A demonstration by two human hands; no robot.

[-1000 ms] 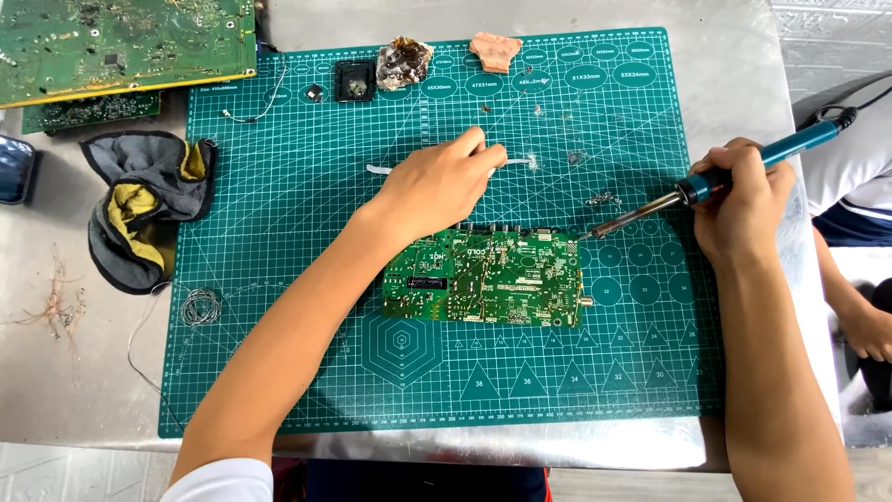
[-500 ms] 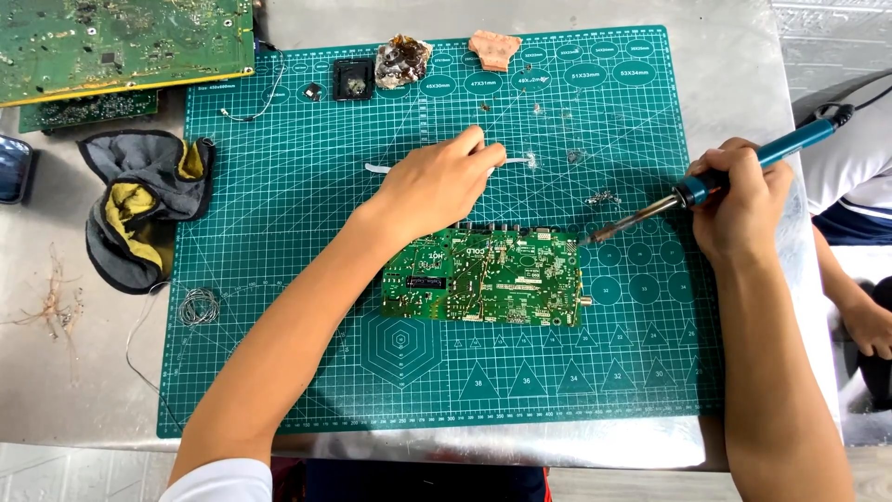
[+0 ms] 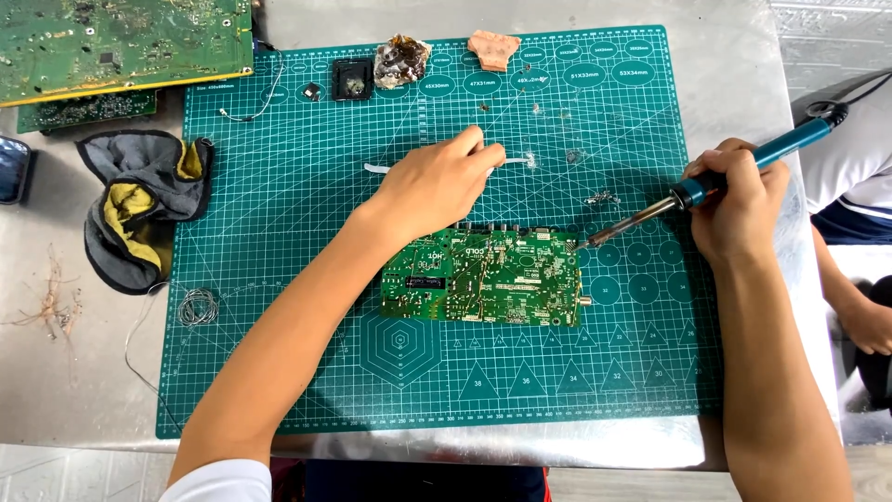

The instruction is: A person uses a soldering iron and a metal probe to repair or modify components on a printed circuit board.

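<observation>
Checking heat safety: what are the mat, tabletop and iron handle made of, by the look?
Mat: likely matte green vinyl or rubber, printed white grid. Tabletop: looks like brushed steel, grey with dull sheen. Soldering iron in the right hand: teal handle, probably plastic; bare metal shaft.

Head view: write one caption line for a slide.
Right hand holds teal-handled soldering iron beside green circuit board; left hand grips white strip.

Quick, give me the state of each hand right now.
Left hand: closed on a thin white strip lying on the mat.
Right hand: closed around the soldering iron.
</observation>
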